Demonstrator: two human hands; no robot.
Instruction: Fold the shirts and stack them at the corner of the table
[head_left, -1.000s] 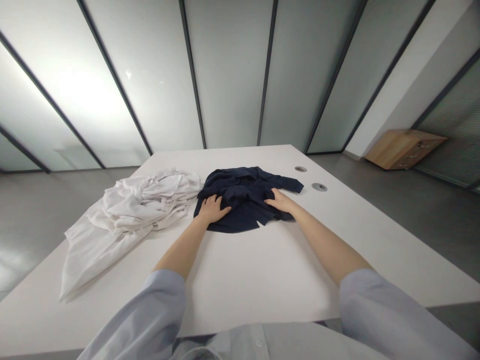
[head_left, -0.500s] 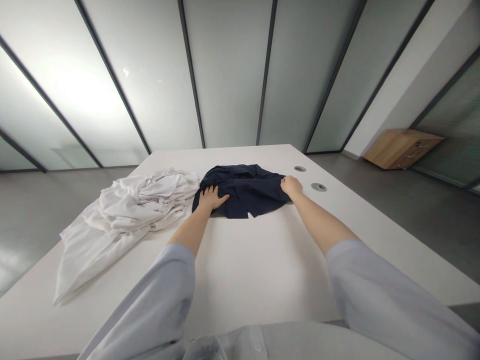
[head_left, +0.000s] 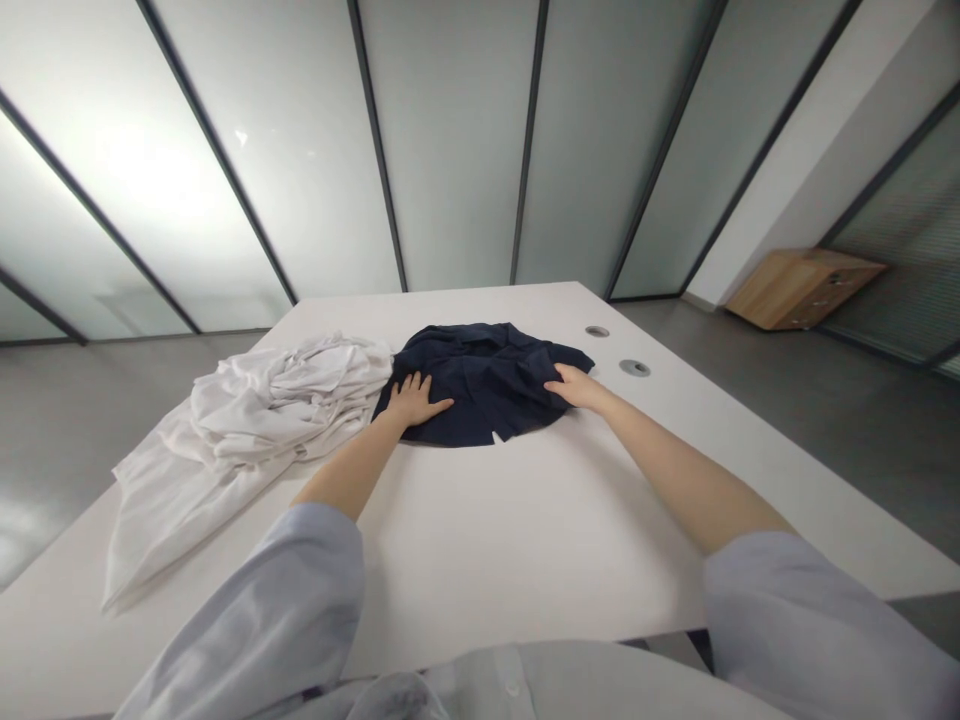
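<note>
Presently, the navy garment [head_left: 487, 385] lies crumpled on the white bench [head_left: 540, 540], beyond the wearer's body and right of the heaped white cloth [head_left: 255, 405]. Left hand [head_left: 411, 400]: grip spread, palm down on the garment's near left part, nothing pinched. Right hand [head_left: 576, 388]: fingers and thumb at the garment's right side; whether that grip is closed on fabric cannot be determined from this view.

Risks noted, by judgement. First, a pull by the right hand could drag the whole garment if the left palm bears too lightly, since thin cloth on a smooth top offers little hold. Second, a fold could be trapped beneath the left palm and set as a crease, the upper layers being visibly bunched. Third, the navy and white edges meet or nearly meet; sideways movement to the left could push one onto the other. Fourth, the near hem shows a small notch [head_left: 498, 438] where edges do not align; smoothing without squaring these could leave the outline uneven.
</note>
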